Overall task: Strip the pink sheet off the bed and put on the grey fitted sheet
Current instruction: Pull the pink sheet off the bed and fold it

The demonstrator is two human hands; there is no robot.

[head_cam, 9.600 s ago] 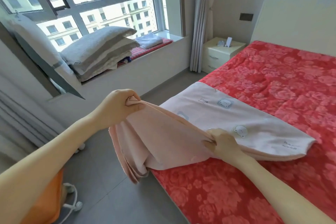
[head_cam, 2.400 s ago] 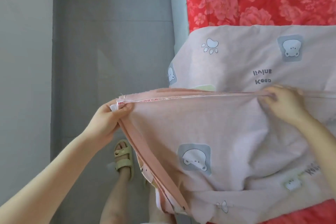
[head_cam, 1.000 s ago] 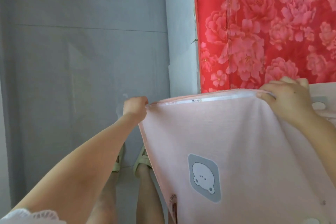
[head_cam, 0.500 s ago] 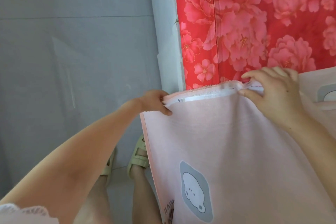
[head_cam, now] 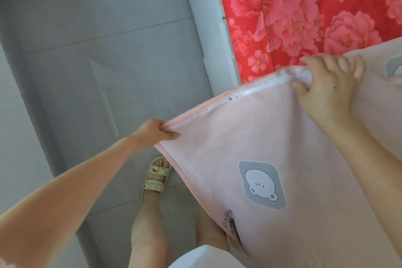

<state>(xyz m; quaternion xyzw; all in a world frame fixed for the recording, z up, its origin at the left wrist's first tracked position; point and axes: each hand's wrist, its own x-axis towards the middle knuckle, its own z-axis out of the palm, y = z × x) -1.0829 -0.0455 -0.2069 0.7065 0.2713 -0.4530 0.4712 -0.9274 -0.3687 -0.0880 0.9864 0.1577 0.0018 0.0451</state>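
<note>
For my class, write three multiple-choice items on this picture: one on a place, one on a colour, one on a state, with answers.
1. Where does the left hand grip the pink sheet?
A. on the bed
B. at a corner, over the floor
C. behind the person's back

2. What colour surrounds the bear face printed on the sheet?
A. green
B. blue
C. grey

3. How is the right hand?
A. fingers curled over the sheet's top edge
B. flat, holding nothing
C. out of view

Answers: 1 B, grey floor tiles show around that hand; 2 C, a grey patch frames the white face; 3 A, its fingers fold over the white-taped edge.
</note>
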